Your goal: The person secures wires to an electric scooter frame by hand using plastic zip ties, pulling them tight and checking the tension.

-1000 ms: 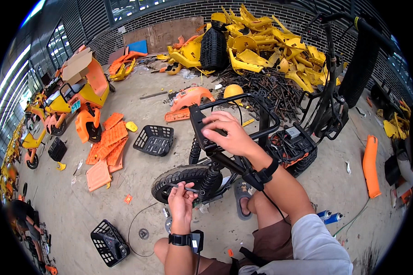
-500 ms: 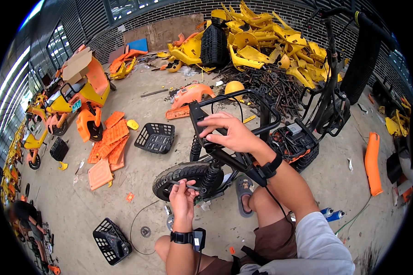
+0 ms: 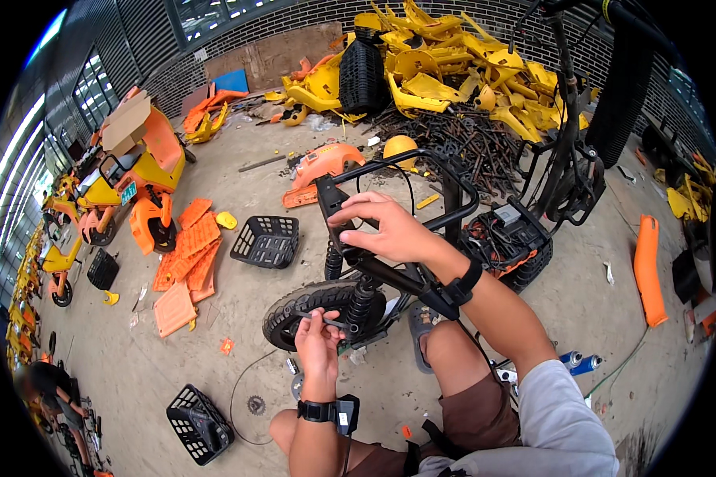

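In front of me stands a stripped scooter frame (image 3: 398, 273) of black tubes, with its rear wheel (image 3: 290, 314) and a coil shock absorber (image 3: 363, 304) beside it. My left hand (image 3: 317, 343) is closed on a thin dark metal tool (image 3: 331, 321), held by the shock's lower end; its far end and exact kind are unclear. My right hand (image 3: 394, 229) is at the black rear bracket (image 3: 328, 199), thumb and fingers apart, fingertips close to or on the metal. Whether they press on it I cannot tell.
Black baskets (image 3: 266, 241) (image 3: 199, 425) and orange panels (image 3: 187, 266) lie to the left. Yellow panels (image 3: 429, 75) and dark metal parts (image 3: 469, 147) are heaped behind. At right are blue spray cans (image 3: 587, 365) and an orange panel (image 3: 649, 270). Another person (image 3: 52, 389) works far left.
The view has shifted slightly. My right hand has moved a little left along the bracket. My left hand keeps the metal tool by the shock's lower end.
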Demonstrator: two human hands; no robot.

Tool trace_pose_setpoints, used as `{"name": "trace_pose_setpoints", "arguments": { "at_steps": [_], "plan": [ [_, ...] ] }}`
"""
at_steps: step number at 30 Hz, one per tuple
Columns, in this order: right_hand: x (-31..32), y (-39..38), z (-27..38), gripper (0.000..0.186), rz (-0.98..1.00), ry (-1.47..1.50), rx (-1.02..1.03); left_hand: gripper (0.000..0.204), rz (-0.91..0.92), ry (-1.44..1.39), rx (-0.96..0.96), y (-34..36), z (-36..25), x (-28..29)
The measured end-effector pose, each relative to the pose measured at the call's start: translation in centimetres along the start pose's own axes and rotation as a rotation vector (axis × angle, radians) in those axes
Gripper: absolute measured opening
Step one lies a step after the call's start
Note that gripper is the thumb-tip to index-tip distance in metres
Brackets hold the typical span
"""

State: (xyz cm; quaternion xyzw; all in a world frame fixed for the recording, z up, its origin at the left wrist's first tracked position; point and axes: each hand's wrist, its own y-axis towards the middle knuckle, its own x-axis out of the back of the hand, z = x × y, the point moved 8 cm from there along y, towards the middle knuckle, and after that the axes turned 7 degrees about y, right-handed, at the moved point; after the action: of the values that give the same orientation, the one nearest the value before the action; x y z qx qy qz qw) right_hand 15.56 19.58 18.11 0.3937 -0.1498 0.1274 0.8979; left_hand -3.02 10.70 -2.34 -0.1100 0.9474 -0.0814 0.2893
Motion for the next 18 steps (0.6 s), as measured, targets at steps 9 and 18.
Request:
{"name": "trace_pose_setpoints", "arguments": {
  "at_steps": [9,18],
  "plan": [
    [-0.6,0.2,0.4,0.028,0.065,0.054,0.019,0.019,0.110,0.091,0.016,-3.0,0.3,-3.9],
    [-0.6,0.4,0.8,0.029,0.161,0.147,0.014,0.019,0.104,0.272,-0.013,-5.3,2.7,-1.8]
  ]
}}
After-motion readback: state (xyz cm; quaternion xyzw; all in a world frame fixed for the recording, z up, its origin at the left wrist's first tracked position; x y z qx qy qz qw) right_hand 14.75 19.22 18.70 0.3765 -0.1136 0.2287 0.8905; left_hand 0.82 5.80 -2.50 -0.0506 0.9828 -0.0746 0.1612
